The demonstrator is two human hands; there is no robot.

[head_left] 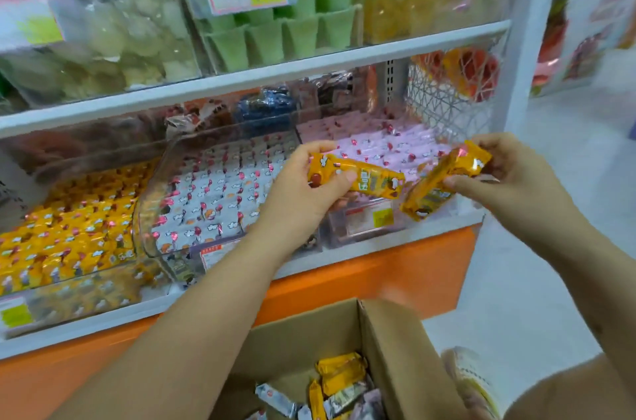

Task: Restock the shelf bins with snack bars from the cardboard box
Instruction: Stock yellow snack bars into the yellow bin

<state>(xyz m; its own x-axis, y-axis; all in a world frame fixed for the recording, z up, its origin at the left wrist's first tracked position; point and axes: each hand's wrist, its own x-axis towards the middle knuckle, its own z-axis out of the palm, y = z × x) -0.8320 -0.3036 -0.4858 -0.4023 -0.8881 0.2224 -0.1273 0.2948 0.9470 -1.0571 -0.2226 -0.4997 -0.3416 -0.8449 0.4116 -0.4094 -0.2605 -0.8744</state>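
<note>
My left hand [306,189] grips an orange-wrapped snack bar [371,180] held roughly level in front of the pink bin [378,147]. Off to the right, my right hand [506,175] holds a small bunch of orange bars [444,178], tilted down to the left. Both hands hover above the lower shelf's clear bins. The orange-bar bin [69,233] lies at the far left, the white-bar bin [206,199] in the middle. The open cardboard box [389,344] sits below my arms, with several orange, white and grey bars [340,381] inside.
An upper shelf [241,75] carries clear bins of pale and green snacks with price labels. The shelf base [378,275] is orange. A white upright post [530,34] bounds the shelf on the right, with pale floor [550,247] and another display beyond it.
</note>
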